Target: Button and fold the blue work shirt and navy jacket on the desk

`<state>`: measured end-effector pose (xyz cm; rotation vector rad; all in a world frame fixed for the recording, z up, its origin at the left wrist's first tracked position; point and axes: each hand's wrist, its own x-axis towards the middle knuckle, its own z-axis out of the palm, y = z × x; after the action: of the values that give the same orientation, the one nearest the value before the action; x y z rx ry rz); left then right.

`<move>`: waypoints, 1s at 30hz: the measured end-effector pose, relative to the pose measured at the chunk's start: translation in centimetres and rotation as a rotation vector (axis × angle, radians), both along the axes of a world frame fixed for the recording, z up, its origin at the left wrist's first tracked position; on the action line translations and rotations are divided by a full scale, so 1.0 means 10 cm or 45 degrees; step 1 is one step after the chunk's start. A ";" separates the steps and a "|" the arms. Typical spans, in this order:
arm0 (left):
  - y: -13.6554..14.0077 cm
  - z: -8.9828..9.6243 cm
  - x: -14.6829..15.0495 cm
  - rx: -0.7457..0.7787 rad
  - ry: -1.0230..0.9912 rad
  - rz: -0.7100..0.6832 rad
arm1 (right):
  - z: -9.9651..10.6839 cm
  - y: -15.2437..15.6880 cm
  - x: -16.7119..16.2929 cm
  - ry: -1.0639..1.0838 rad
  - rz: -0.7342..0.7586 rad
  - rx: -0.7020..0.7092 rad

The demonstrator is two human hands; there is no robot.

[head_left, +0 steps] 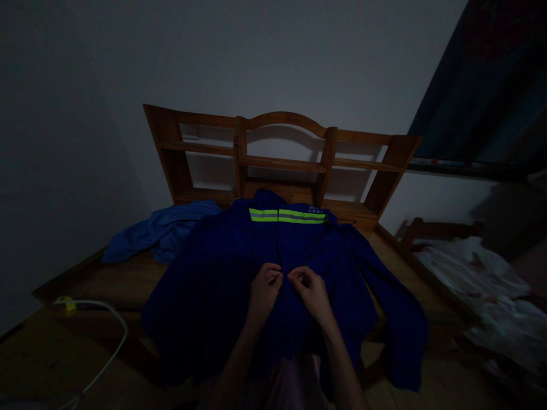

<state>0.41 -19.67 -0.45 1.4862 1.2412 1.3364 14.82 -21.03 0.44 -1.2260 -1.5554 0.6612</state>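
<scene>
A dark blue work jacket [222,267] lies spread front side up over a wooden desk, with yellow-green reflective strips [301,216] across its chest. Its front opening runs down the middle, and one sleeve hangs over the desk's front edge at the right. My left hand [265,285] pinches the jacket just left of that opening, fingertips pressed together. Close beside it, my right hand [308,287] pinches the cloth on the other side. Any button or fastener between the fingertips is too dark and small to make out.
Behind the jacket stands a wooden shelf unit [284,163] against the wall. A lighter blue garment [166,228] is heaped at the left of the desk [115,279]. A white cable [122,324] hangs at the lower left. White plastic bags [474,267] lie at the right.
</scene>
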 end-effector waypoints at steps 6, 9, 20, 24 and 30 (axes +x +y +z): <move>-0.06 -0.01 0.05 0.087 0.009 0.060 | -0.04 0.04 0.01 0.003 -0.022 -0.023; -0.05 -0.01 0.06 0.055 -0.033 0.032 | -0.04 0.04 0.04 0.021 0.008 -0.018; -0.08 0.01 0.09 0.017 0.046 0.117 | 0.01 0.00 0.04 0.066 0.052 -0.037; -0.12 0.03 0.12 0.095 0.178 0.190 | 0.03 0.00 0.04 0.032 0.017 0.010; -0.12 0.00 0.11 0.136 0.163 0.161 | 0.02 0.00 0.03 -0.004 0.018 0.024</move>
<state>1.52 -20.86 -0.40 1.6117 1.3836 1.4287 15.15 -21.01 0.64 -1.2037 -1.5704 0.6530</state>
